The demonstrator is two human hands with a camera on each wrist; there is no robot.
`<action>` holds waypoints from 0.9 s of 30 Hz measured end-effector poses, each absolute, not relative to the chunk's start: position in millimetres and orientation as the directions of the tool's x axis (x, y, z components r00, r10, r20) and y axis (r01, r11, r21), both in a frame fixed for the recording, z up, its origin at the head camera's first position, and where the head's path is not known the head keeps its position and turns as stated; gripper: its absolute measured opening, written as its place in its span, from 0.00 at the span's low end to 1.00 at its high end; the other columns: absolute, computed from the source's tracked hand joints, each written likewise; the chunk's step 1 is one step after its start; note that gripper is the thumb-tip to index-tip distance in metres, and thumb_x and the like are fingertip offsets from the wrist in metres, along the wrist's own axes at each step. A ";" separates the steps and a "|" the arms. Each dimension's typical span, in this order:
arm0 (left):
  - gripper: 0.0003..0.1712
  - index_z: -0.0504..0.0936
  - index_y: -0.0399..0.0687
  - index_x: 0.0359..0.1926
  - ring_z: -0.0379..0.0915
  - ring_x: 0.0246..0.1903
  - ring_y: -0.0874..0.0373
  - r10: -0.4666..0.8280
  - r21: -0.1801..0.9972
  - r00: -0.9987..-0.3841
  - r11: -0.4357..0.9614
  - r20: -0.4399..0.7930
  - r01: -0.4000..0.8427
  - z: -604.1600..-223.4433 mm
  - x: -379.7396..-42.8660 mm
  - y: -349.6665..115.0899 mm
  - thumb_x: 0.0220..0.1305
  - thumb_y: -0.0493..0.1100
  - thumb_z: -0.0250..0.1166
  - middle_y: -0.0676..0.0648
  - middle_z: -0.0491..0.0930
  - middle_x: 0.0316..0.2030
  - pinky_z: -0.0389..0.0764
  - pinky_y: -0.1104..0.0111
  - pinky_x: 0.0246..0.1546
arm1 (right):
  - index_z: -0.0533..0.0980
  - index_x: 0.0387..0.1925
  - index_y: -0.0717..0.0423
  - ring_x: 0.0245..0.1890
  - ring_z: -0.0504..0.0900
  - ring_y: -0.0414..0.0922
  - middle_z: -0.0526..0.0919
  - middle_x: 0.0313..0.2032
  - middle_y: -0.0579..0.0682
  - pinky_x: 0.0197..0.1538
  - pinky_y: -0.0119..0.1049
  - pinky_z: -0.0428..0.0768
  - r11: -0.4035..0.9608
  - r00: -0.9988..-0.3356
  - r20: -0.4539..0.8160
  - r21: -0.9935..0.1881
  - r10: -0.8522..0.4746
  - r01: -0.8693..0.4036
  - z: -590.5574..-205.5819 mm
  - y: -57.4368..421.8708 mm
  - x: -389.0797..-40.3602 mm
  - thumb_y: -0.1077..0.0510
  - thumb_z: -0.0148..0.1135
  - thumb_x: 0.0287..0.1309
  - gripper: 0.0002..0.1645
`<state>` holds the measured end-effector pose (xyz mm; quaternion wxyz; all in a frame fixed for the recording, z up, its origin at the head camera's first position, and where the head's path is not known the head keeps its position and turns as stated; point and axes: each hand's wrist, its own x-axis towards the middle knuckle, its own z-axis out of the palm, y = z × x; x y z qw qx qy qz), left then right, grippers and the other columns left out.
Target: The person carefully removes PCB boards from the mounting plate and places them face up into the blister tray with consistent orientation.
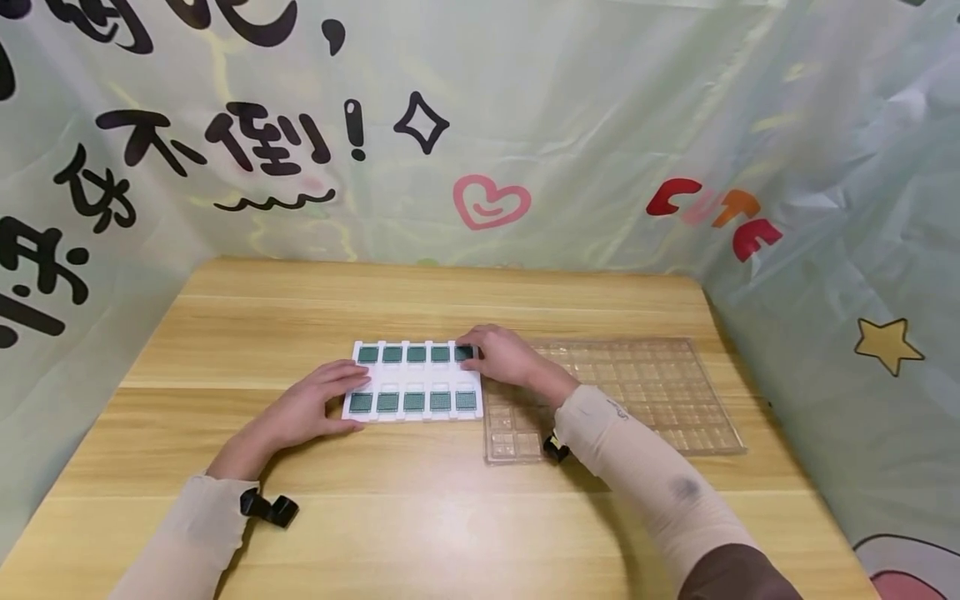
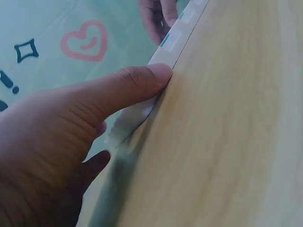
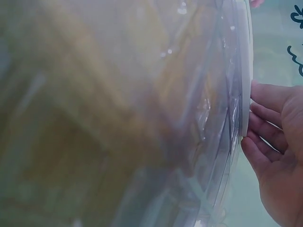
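Observation:
A white tray [image 1: 415, 375] lies on the table with two rows of green square chips [image 1: 415, 402], each chip with a fine dotted grid. My left hand [image 1: 307, 408] grips the tray's left end in the head view, thumb at the near corner and fingers spread over the left edge. In the left wrist view that thumb presses against the tray's side wall [image 2: 163, 54]. At the far right corner my right hand [image 1: 510, 356] has thumb and forefinger around the end chip [image 1: 464, 353], which looks darker than the others. The right wrist view shows its fingertips along the white tray's edge [image 3: 245, 71].
A large clear plastic tray [image 1: 637, 383] with a grid of small compartments lies against the white tray's right end, under my right forearm. Black wrist straps [image 1: 270, 508] sit on both sleeves. Behind the wooden table [image 1: 420, 517] hangs a printed curtain [image 1: 600, 125].

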<state>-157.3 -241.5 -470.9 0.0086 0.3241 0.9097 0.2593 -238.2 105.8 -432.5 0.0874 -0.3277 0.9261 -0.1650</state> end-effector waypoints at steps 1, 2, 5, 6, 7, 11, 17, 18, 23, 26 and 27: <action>0.41 0.75 0.42 0.64 0.59 0.67 0.44 0.597 0.448 -0.788 0.669 0.151 0.593 -469.7 -156.4 -241.8 0.52 0.57 0.75 0.44 0.69 0.66 0.60 0.48 0.66 | 0.77 0.60 0.54 0.57 0.76 0.48 0.79 0.57 0.51 0.63 0.43 0.72 0.731 -0.771 -0.055 -0.367 -0.634 -0.575 -432.3 105.3 -238.1 0.47 0.65 0.63 0.27; 0.41 0.75 0.42 0.64 0.60 0.67 0.44 0.600 0.420 -0.786 0.681 0.149 0.600 -468.6 -155.8 -242.1 0.53 0.57 0.74 0.44 0.69 0.66 0.61 0.49 0.66 | 0.77 0.60 0.55 0.57 0.76 0.48 0.79 0.57 0.51 0.63 0.43 0.72 0.732 -0.773 -0.054 -0.370 -0.632 -0.572 -432.3 104.9 -238.2 0.47 0.66 0.62 0.27; 0.40 0.75 0.40 0.64 0.63 0.66 0.45 0.615 0.370 -0.777 0.696 0.135 0.615 -464.9 -154.3 -241.8 0.55 0.57 0.73 0.44 0.70 0.65 0.65 0.50 0.64 | 0.77 0.60 0.55 0.57 0.77 0.48 0.79 0.56 0.51 0.62 0.43 0.72 0.733 -0.777 -0.052 -0.376 -0.627 -0.566 -433.1 104.6 -238.6 0.48 0.66 0.62 0.27; 0.40 0.76 0.40 0.63 0.63 0.65 0.45 0.619 0.367 -0.774 0.695 0.131 0.618 -463.9 -154.1 -241.5 0.56 0.57 0.73 0.44 0.71 0.65 0.65 0.51 0.64 | 0.77 0.59 0.55 0.56 0.77 0.48 0.80 0.56 0.51 0.62 0.43 0.72 0.733 -0.778 -0.050 -0.377 -0.627 -0.566 -433.6 104.6 -239.0 0.48 0.66 0.62 0.27; 0.39 0.76 0.39 0.63 0.64 0.65 0.45 0.622 0.367 -0.773 0.694 0.127 0.619 -463.0 -153.9 -241.3 0.56 0.56 0.73 0.44 0.71 0.65 0.66 0.51 0.64 | 0.77 0.59 0.55 0.56 0.77 0.48 0.80 0.56 0.51 0.62 0.42 0.72 0.733 -0.778 -0.048 -0.377 -0.626 -0.567 -434.0 104.6 -239.3 0.48 0.66 0.62 0.27; 0.39 0.75 0.39 0.63 0.63 0.65 0.45 0.630 0.368 -0.767 0.689 0.123 0.625 -461.2 -153.8 -239.7 0.56 0.55 0.73 0.42 0.70 0.64 0.64 0.52 0.65 | 0.77 0.59 0.55 0.56 0.77 0.48 0.80 0.56 0.51 0.62 0.42 0.72 0.734 -0.780 -0.046 -0.377 -0.624 -0.565 -434.7 104.5 -239.8 0.49 0.67 0.61 0.27; 0.39 0.75 0.38 0.63 0.62 0.65 0.45 0.624 0.375 -0.773 0.693 0.115 0.616 -460.4 -154.2 -237.7 0.56 0.54 0.73 0.42 0.70 0.64 0.62 0.51 0.66 | 0.78 0.58 0.56 0.53 0.78 0.48 0.81 0.54 0.52 0.60 0.42 0.74 0.735 -0.780 -0.044 -0.373 -0.624 -0.567 -433.5 103.8 -240.2 0.50 0.68 0.61 0.26; 0.39 0.75 0.39 0.63 0.62 0.65 0.45 0.621 0.381 -0.775 0.694 0.112 0.611 -460.2 -154.1 -237.4 0.56 0.54 0.73 0.42 0.70 0.64 0.62 0.52 0.66 | 0.78 0.57 0.56 0.53 0.79 0.47 0.81 0.54 0.52 0.59 0.41 0.74 0.735 -0.780 -0.043 -0.372 -0.624 -0.567 -433.4 103.7 -240.2 0.50 0.68 0.60 0.26; 0.38 0.76 0.39 0.63 0.62 0.65 0.45 0.613 0.399 -0.782 0.694 0.110 0.600 -460.5 -153.8 -237.1 0.55 0.53 0.74 0.43 0.70 0.64 0.62 0.51 0.66 | 0.78 0.57 0.55 0.49 0.80 0.46 0.81 0.52 0.51 0.56 0.41 0.77 0.729 -0.778 -0.021 -0.367 -0.628 -0.578 -433.6 104.6 -240.5 0.50 0.68 0.61 0.25; 0.38 0.75 0.39 0.64 0.61 0.66 0.44 0.627 0.412 -0.771 0.676 0.114 0.610 -462.1 -153.7 -238.1 0.57 0.52 0.73 0.43 0.69 0.65 0.62 0.51 0.66 | 0.79 0.56 0.54 0.43 0.80 0.43 0.82 0.51 0.49 0.51 0.38 0.78 0.722 -0.778 0.001 -0.372 -0.628 -0.583 -433.7 105.8 -241.2 0.50 0.68 0.61 0.24; 0.38 0.74 0.40 0.65 0.59 0.67 0.44 0.632 0.419 -0.768 0.672 0.107 0.611 -462.1 -153.4 -238.3 0.58 0.52 0.72 0.43 0.68 0.66 0.61 0.50 0.67 | 0.79 0.56 0.54 0.41 0.79 0.42 0.82 0.50 0.48 0.49 0.37 0.78 0.719 -0.778 0.009 -0.377 -0.628 -0.584 -433.1 106.2 -241.3 0.50 0.67 0.61 0.23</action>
